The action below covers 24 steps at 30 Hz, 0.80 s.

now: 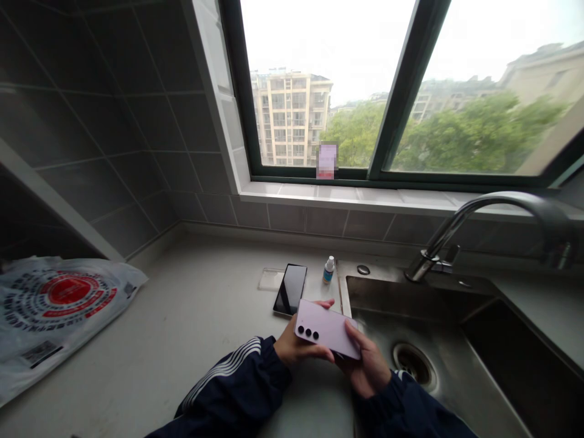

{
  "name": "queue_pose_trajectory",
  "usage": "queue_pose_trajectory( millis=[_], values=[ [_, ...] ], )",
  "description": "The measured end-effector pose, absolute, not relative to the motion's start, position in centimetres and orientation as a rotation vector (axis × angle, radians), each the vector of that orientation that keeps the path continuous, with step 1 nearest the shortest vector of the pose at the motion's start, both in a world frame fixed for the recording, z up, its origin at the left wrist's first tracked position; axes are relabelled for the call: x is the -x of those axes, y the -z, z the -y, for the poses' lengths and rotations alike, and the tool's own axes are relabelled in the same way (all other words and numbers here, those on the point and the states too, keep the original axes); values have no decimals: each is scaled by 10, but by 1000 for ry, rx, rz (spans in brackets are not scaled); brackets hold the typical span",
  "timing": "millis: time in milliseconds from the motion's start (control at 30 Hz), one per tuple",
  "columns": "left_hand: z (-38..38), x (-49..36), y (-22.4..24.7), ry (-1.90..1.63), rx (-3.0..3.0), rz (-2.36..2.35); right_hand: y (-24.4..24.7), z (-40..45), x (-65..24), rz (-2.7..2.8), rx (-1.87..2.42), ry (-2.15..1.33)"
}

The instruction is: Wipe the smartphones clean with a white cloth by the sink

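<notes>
A light purple smartphone (pixel 327 328) is held back side up over the counter's edge by the sink, its three black camera lenses toward the left end. My left hand (pixel 294 345) grips the lens end, thumb along the near edge and fingertips showing past the far edge. Around the other end closes my right hand (pixel 368 365), its thumb on the phone's back. Just beyond them a second smartphone (pixel 291 288) lies on the counter with its dark screen up. Partly under it is a clear phone case (pixel 271 278). A small bottle (pixel 328 270) with a white cap and blue label stands upright to its right.
A steel sink (pixel 483 389) with a drain (pixel 414 364) fills the right side, with a chrome faucet (pixel 422 261) behind it. A printed plastic bag (pixel 68 304) rests on the white counter (pixel 191 304) at left. Behind runs a tiled window sill (pixel 365 196).
</notes>
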<state>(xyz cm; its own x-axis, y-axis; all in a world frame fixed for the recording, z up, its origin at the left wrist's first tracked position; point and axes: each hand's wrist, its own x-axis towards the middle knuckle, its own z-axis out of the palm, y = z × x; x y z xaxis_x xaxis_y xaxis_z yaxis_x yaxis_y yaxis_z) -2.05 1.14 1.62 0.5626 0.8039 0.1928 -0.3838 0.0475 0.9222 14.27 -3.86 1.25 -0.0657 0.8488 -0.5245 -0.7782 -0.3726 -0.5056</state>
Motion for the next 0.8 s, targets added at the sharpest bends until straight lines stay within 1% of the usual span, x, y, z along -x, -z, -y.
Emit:
queue_pose_trajectory(
  millis=[167, 367, 600, 800],
  values=[
    [-14, 21, -12, -969, -1220, -407, -15, 40, -141, 136, 888, -1755],
    [-22, 21, -2, -1065, -975, -369, -17, 41, -142, 215, 909, -1793],
    [-29, 23, -1, -1118, -598, -429, -3, 36, -147, 389, 1047, -1635],
    [-28, 21, -10, -1046, -443, -416, -3, 35, -145, 587, 1083, -1448]
  ],
)
